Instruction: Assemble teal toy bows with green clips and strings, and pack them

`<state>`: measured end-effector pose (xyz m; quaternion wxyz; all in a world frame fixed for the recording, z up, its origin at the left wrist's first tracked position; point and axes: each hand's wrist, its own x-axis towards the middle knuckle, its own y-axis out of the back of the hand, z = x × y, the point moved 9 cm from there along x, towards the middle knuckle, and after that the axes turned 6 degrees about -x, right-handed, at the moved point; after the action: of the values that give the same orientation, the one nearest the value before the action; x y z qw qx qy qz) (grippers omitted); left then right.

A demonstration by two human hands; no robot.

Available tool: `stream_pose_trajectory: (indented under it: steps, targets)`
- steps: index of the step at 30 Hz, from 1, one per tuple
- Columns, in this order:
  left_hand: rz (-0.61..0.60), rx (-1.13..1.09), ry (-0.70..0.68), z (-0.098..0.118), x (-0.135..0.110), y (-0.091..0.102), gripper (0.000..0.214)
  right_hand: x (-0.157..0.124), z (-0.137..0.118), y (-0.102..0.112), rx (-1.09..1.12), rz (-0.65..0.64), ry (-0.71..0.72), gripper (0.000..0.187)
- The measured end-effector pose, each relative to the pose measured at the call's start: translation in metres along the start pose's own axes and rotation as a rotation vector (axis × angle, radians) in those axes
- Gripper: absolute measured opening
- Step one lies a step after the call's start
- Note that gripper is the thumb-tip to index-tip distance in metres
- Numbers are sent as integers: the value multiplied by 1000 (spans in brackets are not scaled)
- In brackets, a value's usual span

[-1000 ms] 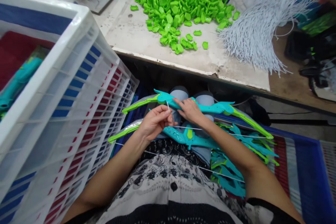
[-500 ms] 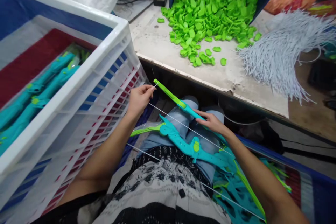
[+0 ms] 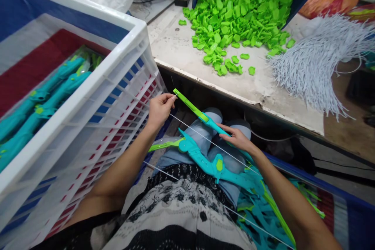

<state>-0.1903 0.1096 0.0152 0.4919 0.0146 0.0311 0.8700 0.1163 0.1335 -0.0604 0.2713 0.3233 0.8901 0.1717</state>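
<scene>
My left hand (image 3: 159,108) pinches the end of a white string (image 3: 205,140) right at the green tip of a teal and green toy bow (image 3: 197,112). The string runs taut down to the right. Over my knees, my right hand (image 3: 238,138) grips the teal middle of that bow. A second bow (image 3: 205,160) with its own string lies across my lap just below. More teal and green bows (image 3: 263,207) are heaped at my right side.
A white slatted crate (image 3: 88,97) at my left holds finished teal bows (image 3: 43,101). On the worn table (image 3: 181,50) ahead lie a pile of small green plastic parts (image 3: 234,11) and a bundle of white strings (image 3: 316,62).
My left hand drew the string out from the bow's middle to its green tip. The bow swung from lying across my knees to pointing up-left, and my view turned left.
</scene>
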Motion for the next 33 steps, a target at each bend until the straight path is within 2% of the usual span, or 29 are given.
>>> stream_pose_trajectory:
  steps: [5,9,12,14,17,19,22,25,27,30,33]
  targets:
    - [-44,-161,46,1,-2,-8,18,-1,2,-4,-38,3,31,54]
    - [-183,-355,124,5,-2,-18,41,-9,4,-9,-117,25,59,54]
    - [-253,-397,180,5,-3,-22,39,-14,-2,-8,-256,27,115,52]
    - [-247,-422,196,3,-4,-21,37,-11,-20,3,-418,102,173,51]
    - [-243,-467,193,1,-6,-23,36,11,-72,23,-550,324,314,43]
    - [-246,-482,187,1,-9,-23,35,36,-113,26,-450,414,431,36]
    - [-241,-496,195,0,-12,-21,35,82,-158,14,-163,389,536,29]
    - [-235,-504,210,-2,-14,-17,36,115,-177,-3,95,300,530,23]
    - [-229,-507,216,-3,-14,-14,37,122,-181,-10,162,277,506,19]
    - [-225,-495,240,-6,-15,-11,37,115,-192,-12,61,320,534,17]
    - [-201,-374,280,-12,-14,-11,36,106,-206,-8,-89,426,626,16]
